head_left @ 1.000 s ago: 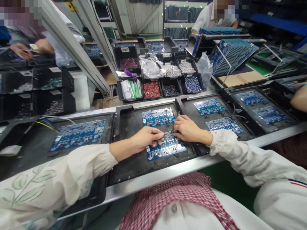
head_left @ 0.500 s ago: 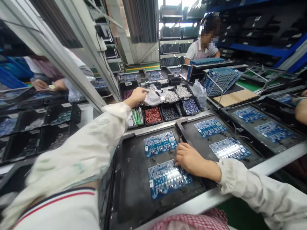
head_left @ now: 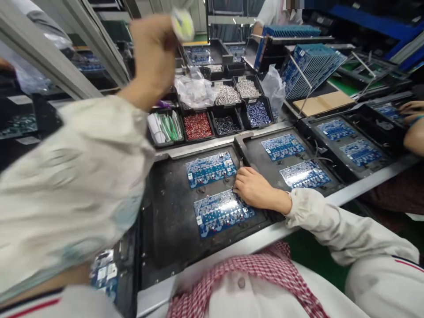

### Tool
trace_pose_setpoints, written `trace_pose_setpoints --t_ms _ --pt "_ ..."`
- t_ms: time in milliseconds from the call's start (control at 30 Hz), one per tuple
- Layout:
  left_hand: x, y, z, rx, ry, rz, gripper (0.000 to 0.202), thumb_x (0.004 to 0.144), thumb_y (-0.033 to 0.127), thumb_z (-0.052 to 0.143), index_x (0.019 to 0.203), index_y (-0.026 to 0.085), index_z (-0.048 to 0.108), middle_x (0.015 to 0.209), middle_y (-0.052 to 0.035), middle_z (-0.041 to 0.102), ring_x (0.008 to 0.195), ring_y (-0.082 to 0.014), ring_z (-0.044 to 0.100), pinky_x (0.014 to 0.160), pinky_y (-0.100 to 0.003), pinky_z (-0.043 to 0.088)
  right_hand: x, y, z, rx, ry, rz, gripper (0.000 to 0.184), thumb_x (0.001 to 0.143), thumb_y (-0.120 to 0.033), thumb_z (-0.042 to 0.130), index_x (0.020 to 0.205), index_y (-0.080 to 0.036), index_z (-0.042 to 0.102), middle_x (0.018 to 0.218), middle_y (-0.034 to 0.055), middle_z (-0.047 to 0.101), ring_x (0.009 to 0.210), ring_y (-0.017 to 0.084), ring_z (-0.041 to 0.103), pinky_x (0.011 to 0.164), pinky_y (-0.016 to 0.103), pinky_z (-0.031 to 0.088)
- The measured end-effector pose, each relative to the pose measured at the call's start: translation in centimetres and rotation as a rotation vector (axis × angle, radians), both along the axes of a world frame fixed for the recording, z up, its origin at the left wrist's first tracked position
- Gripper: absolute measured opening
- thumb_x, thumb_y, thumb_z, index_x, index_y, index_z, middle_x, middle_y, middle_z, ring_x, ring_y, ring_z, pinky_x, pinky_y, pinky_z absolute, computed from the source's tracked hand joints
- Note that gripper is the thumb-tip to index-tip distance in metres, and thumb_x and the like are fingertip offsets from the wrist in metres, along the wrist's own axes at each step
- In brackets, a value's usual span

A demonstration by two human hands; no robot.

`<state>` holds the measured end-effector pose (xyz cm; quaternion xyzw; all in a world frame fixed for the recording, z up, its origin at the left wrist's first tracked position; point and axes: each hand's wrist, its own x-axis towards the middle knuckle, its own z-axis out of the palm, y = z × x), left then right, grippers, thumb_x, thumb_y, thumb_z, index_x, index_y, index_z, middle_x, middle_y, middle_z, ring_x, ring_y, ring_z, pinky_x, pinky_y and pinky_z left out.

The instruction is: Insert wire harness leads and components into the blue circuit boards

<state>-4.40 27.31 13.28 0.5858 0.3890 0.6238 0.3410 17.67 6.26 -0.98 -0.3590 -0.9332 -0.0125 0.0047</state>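
Observation:
Raised above the parts bins, my left hand (head_left: 154,55) is closed and a little blurred. From its fingers sticks a small round white-and-yellow thing (head_left: 183,25), its kind unclear; a thin dark piece hangs below it. My right hand (head_left: 253,187) lies over the right wall of the black tray (head_left: 165,247), fingers curled down by the corner of the nearer blue circuit board (head_left: 221,214). Whatever those fingers hold is hidden. Behind that board lies a second circuit board (head_left: 211,170) in the same tray.
Beyond the tray stand bins of red parts (head_left: 198,126), dark parts (head_left: 226,125) and blue parts (head_left: 259,114), plus a crumpled plastic bag (head_left: 195,90). More boards lie in a tray (head_left: 251,152) to the right. A rack of boards (head_left: 313,70) and a co-worker's hand (head_left: 412,107) are further right.
My left hand has risen from the plastic bag, up and to the left, with the white-and-yellow thing in it. The view has tipped downward; my right hand stays by the nearer board.

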Motion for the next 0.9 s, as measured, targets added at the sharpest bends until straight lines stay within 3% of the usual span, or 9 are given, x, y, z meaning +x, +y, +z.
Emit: trace_pose_setpoints --t_ms 67,133,233,333,433,567,733,900 --pt "-2.0 -4.6 1.6 0.343 0.284 0.046 0.018 0.078 0.009 0.056 0.094 0.015 0.061 0.087 0.0098 0.061 0.086 -0.0037 0.055 0.078 -0.017 0.047 0.0 0.0 -0.1 0.017 -0.003 0.001 0.028 0.090 -0.027 0.044 0.074 -0.012 0.060 0.078 0.0096 0.059 0.087 0.023 0.045 0.082 0.036 0.033" --pt "-3.4 -9.8 1.5 0.315 0.296 0.019 0.020 0.085 0.017 0.050 0.102 0.022 0.058 0.098 0.0078 0.059 0.081 -0.0066 0.060 0.066 -0.020 0.053 0.1 0.0 -0.1 0.029 -0.007 0.002 0.028 0.090 -0.029 0.045 0.074 -0.012 0.060 0.079 0.0097 0.059 0.088 0.024 0.045 0.082 0.036 0.033" --pt "-4.3 -16.3 -1.6 -0.106 0.203 -0.038 0.009 0.080 0.023 0.058 0.088 0.020 0.061 0.073 0.0034 0.060 0.060 -0.0076 0.060 0.055 -0.020 0.055 0.1 -0.1 -0.1 0.038 -0.020 0.009 0.026 0.089 -0.028 0.046 0.074 -0.012 0.060 0.080 0.0100 0.059 0.089 0.024 0.045 0.083 0.036 0.033" --pt "-4.4 -20.0 -5.9 -0.609 -0.012 -0.186 0.025 0.062 0.017 0.073 0.083 0.014 0.059 0.064 -0.0002 0.063 0.055 -0.0131 0.063 0.054 -0.025 0.057 0.1 -0.1 -0.1 0.046 -0.022 0.023 0.025 0.088 -0.028 0.047 0.075 -0.011 0.060 0.080 0.0103 0.059 0.090 0.024 0.045 0.082 0.035 0.033" --pt "-4.5 -21.5 -8.9 -0.845 -0.113 -0.261 0.036 0.051 0.010 0.077 0.082 0.013 0.058 0.069 -0.0024 0.066 0.061 -0.0162 0.066 0.057 -0.027 0.057 0.1 0.0 -0.1 0.051 -0.012 0.029 0.025 0.088 -0.027 0.047 0.075 -0.011 0.060 0.079 0.0102 0.059 0.090 0.023 0.045 0.082 0.035 0.033" --pt "-4.3 -21.7 -10.2 -0.998 -0.156 -0.330 0.032 0.051 0.011 0.078 0.078 0.011 0.061 0.068 -0.0038 0.066 0.061 -0.0146 0.065 0.058 -0.024 0.056 0.1 0.0 0.0 0.050 -0.015 0.049 0.024 0.088 -0.028 0.048 0.075 -0.011 0.060 0.080 0.0105 0.059 0.089 0.023 0.044 0.081 0.035 0.032" --pt "-3.6 -21.8 -10.5 -0.983 -0.146 -0.456 0.027 0.058 0.019 0.077 0.073 0.013 0.055 0.063 0.0007 0.061 0.057 -0.0123 0.062 0.058 -0.028 0.057 0.0 -0.1 0.2 0.085 -0.039 0.083 0.025 0.089 -0.027 0.046 0.076 -0.011 0.061 0.080 0.0111 0.059 0.089 0.023 0.044 0.082 0.036 0.032" --pt "-3.2 -22.1 -11.0 -0.902 -0.102 -0.408 0.029 0.061 0.021 0.075 0.074 0.015 0.051 0.062 0.0037 0.056 0.055 -0.0110 0.060 0.056 -0.028 0.056 -0.2 0.3 0.8 0.069 -0.102 0.227 0.022 0.088 -0.015 0.045 0.075 -0.012 0.062 0.078 0.0096 0.060 0.088 0.022 0.046 0.086 0.038 0.032"
